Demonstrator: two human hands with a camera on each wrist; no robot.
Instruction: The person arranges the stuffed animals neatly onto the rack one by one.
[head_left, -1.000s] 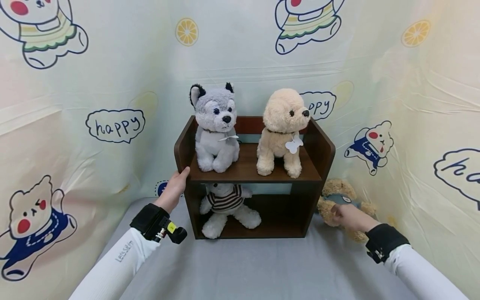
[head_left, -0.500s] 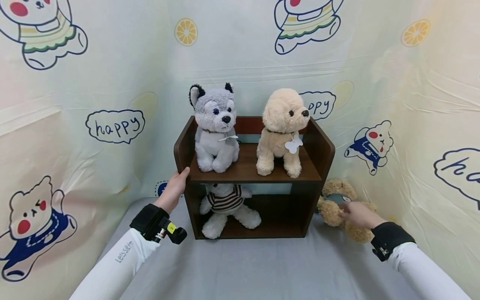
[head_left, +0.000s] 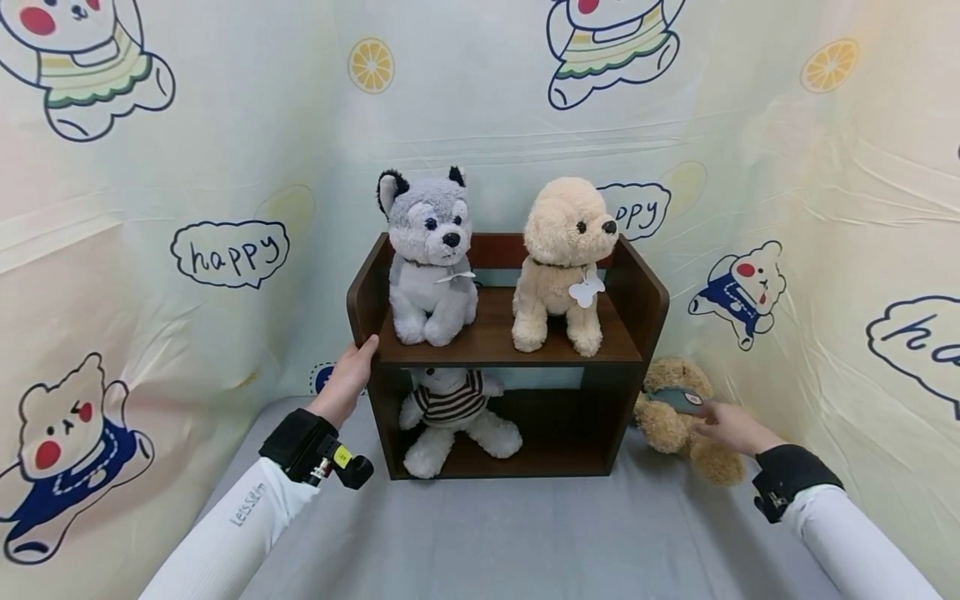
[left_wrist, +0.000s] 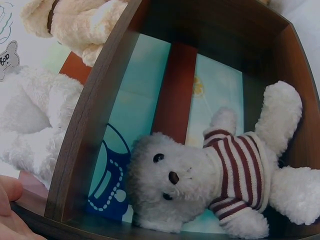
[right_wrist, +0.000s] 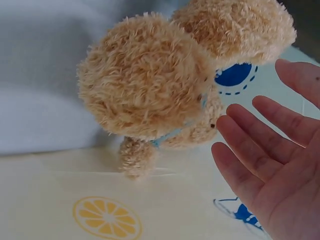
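My left hand grips the left side panel of a two-tier dark wooden shelf, thumb at its front edge. A tan teddy bear in a blue-grey top sits on the grey surface, right beside the shelf. Close to that bear, my right hand has its fingers loosely extended. The right wrist view shows this hand holding nothing, fingers apart, beside the bear's fluffy leg. On the lower tier, at the left, sits a white plush bear in a striped shirt.
A grey husky plush and a cream plush dog with a white tag sit on the upper tier. Behind and around hangs a printed cloth backdrop. A grey cloth covers the surface in front.
My right hand has drawn back to the right, from the tan bear's leg, uncovering more of its body. My left hand and the shelf stay in place.
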